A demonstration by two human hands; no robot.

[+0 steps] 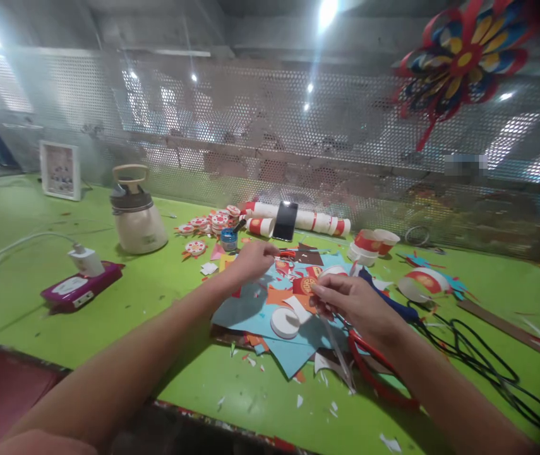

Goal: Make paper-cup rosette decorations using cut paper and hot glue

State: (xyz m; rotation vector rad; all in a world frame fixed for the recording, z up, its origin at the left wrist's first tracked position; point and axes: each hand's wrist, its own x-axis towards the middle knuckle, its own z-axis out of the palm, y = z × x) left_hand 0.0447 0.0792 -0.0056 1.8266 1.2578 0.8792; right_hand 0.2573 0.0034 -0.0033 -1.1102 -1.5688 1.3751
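Note:
My right hand (357, 303) is closed in a pinch at the edge of a red paper piece with a gold emblem (304, 286). Large red scissor handles (383, 385) lie beneath this hand, partly hidden by it. Farther to the left, my left hand (256, 260) reaches over the paper scraps, fingers loosely bent and nothing visible in them. Its fingertips are close to a small red-handled tool (287, 254). Below the hands, a white round disc (285, 322) rests on light blue paper (246, 314), near an orange scrap (279, 295).
A blue glue gun (388, 297) with black cable (468, 354) lies right. Behind are a phone (285, 221), paper cups (367, 245), a blue jar (228, 239) and red-white flower discs (220, 220). A kettle-like jug (138, 218) and purple power strip (83, 287) stand left.

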